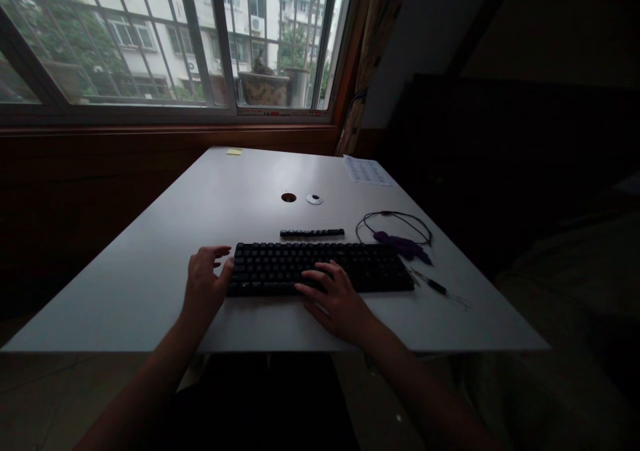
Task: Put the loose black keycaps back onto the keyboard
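A black keyboard lies flat on the white table in front of me. At its left end is my left hand, fingers apart, with the thumb at the keyboard's edge. My right hand rests over the lower middle of the keys, fingers spread and holding nothing; it hides some keys. Behind the keyboard lies a short row of black keycaps. Off the keyboard's right end is a thin tool with a black handle and wire ends, apparently a keycap puller.
A coiled black cable and a purple cloth lie behind the keyboard's right end. Further back are a round hole, its white cover, printed paper and a yellow note. A barred window is beyond.
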Demonstrator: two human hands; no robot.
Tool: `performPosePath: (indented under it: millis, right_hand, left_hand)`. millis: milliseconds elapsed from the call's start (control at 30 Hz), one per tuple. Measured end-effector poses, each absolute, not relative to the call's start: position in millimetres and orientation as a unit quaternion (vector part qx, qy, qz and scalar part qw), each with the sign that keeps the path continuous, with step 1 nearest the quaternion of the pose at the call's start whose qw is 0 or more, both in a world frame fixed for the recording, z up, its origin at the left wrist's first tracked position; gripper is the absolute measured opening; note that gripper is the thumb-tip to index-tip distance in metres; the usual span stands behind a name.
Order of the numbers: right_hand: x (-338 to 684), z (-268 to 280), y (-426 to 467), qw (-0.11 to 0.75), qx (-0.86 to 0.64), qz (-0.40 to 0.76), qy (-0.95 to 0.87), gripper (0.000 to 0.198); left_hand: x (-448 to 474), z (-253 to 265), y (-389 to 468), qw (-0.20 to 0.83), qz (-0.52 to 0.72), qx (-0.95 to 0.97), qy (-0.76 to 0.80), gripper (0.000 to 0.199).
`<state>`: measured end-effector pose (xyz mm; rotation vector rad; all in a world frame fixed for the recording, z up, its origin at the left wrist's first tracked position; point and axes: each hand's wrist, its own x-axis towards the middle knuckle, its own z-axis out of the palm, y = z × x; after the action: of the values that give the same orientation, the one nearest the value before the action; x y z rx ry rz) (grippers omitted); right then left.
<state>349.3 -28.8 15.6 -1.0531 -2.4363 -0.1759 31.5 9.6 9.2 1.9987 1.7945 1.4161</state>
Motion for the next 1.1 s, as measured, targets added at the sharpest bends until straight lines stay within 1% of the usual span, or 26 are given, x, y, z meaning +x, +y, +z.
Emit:
performPosePath:
  millis: [167,267,333,433,500,667,767,833,967,1100]
  right_hand:
    - [349,15,-28,0.241,-0.390,-0.063,-0.886,0.042]
    - [350,15,-27,0.248,-0.386,-0.060,-0.886,0.042]
    - [350,15,-27,0.253,-0.385,-0.058,-0.886,0.042]
    - [350,16,-27,0.263,-0.388,-0.056,-0.882,0.039]
    - [350,17,-28,0.264,-0.391,-0.060,-0.880,0.041]
    - [353,18,-28,0.276,-0.395,-0.058,-0.875,0.039]
    - [357,18,-26,0.321,-0.402,-0.044,-0.856,0.046]
    - [361,18,-24,0.367,-0.423,-0.029,-0.828,0.047]
    - [372,17,-18,0.444,-0.487,0.008,-0.752,0.036]
    - [380,17,-15,0.498,-0.520,0.025,-0.693,0.027]
  left_hand:
    - [34,28,20,0.075,0.475,0.654,0.584,0.020]
    - [36,39,38,0.075,0.431,0.714,0.547,0.017]
    - [39,45,56,0.055,0.396,0.749,0.529,0.017]
    - [44,46,84,0.044,0.357,0.787,0.501,0.015]
    - [48,43,103,0.052,0.338,0.805,0.484,0.016]
    - [60,35,133,0.049,0.322,0.817,0.475,0.015]
    - [67,32,142,0.059,0.298,0.835,0.458,0.015]
    - [73,29,147,0.067,0.282,0.846,0.449,0.016]
    - [81,25,154,0.081,0.256,0.857,0.439,0.021]
    - [85,25,159,0.087,0.242,0.863,0.435,0.022]
